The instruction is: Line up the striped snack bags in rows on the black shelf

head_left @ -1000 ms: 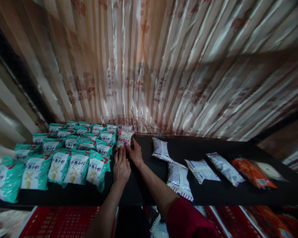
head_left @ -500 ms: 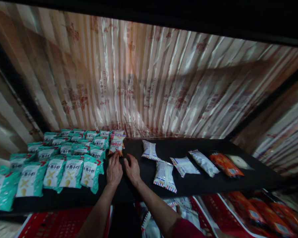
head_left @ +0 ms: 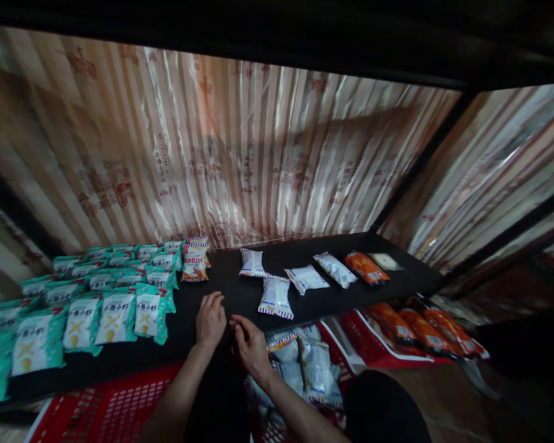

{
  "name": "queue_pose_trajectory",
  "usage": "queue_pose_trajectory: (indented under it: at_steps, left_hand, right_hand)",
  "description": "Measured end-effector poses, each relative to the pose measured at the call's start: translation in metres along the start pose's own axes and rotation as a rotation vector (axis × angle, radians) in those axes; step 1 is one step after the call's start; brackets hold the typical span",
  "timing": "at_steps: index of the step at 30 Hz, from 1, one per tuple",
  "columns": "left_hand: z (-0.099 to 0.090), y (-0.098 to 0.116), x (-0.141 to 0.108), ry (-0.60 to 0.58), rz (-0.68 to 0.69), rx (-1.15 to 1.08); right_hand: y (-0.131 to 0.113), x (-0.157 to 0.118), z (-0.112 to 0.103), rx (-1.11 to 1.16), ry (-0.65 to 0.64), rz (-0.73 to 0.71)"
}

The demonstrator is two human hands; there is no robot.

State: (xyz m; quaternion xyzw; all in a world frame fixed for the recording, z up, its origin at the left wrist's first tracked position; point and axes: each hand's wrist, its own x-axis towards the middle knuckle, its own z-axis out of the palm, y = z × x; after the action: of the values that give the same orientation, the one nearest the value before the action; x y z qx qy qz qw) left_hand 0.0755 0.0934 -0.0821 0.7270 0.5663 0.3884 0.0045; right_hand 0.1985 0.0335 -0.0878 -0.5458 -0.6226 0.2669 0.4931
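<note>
My left hand hovers over the front part of the black shelf, fingers loosely bent and holding nothing. Beside it, at the shelf's front edge, my right hand is empty too, its thumb and fingers a little apart. Beyond my left hand, the red-and-white snack bag stands against another striped-edge bag at the back. To its left are rows of teal-and-white snack bags. Nearest my right hand on the shelf lies a silvery-white snack bag with striped ends.
More silvery bags, an orange bag and a pale flat packet lie to the right. Below are a red basket, another with silvery bags, and one with orange bags. Ribbed sheeting closes the back.
Both hands have drawn back from the red-and-white bag toward the shelf's front edge. The bag stays at the back. The view has turned to the right, showing more of the baskets.
</note>
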Motion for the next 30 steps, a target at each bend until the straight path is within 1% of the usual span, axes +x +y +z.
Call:
queue_pose_trajectory:
  at_steps: [3, 7, 9, 12, 14, 16, 18, 20, 22, 24, 25, 27, 29, 30]
  left_hand:
    - [0.000, 0.032, -0.036, -0.073, 0.028, -0.141]
    - [0.008, 0.069, -0.094, -0.252, -0.011, -0.257]
    - [0.013, 0.083, -0.120, -0.388, -0.024, -0.275]
    - [0.019, 0.096, -0.146, -0.668, -0.018, -0.210]
    - [0.020, 0.099, -0.154, -0.838, -0.036, -0.125]
    - [0.021, 0.099, -0.157, -0.958, -0.048, -0.064]
    - [0.021, 0.098, -0.159, -1.027, -0.039, -0.047]
    - [0.022, 0.096, -0.162, -1.056, -0.027, -0.055]
    - [0.024, 0.096, -0.165, -1.083, -0.014, -0.062]
    - [0.025, 0.096, -0.168, -1.107, -0.007, -0.068]
    - [0.026, 0.097, -0.169, -1.116, -0.005, -0.071]
    - [0.027, 0.099, -0.170, -1.134, -0.004, -0.082]
    - [0.028, 0.101, -0.168, -1.143, -0.011, -0.100]
    - [0.028, 0.102, -0.167, -1.144, -0.020, -0.110]
  right_hand:
    - [0.009, -0.037, -0.021, -0.015, -0.013, 0.046]
    - [0.033, -0.081, -0.048, -0.055, -0.035, 0.141]
    - [0.047, -0.098, -0.059, -0.104, -0.052, 0.206]
    - [0.063, -0.114, -0.073, -0.185, -0.087, 0.288]
    - [0.069, -0.119, -0.078, -0.230, -0.078, 0.292]
    - [0.072, -0.120, -0.084, -0.275, -0.029, 0.230]
    - [0.075, -0.117, -0.091, -0.340, 0.062, 0.147]
    - [0.081, -0.114, -0.101, -0.442, 0.197, 0.126]
    - [0.092, -0.111, -0.113, -0.557, 0.323, 0.196]
    - [0.104, -0.112, -0.125, -0.640, 0.382, 0.321]
    - [0.110, -0.114, -0.130, -0.654, 0.369, 0.396]
    - [0.119, -0.118, -0.137, -0.638, 0.263, 0.533]
    - [0.122, -0.121, -0.139, -0.611, 0.164, 0.612]
    - [0.122, -0.121, -0.139, -0.601, 0.145, 0.632]
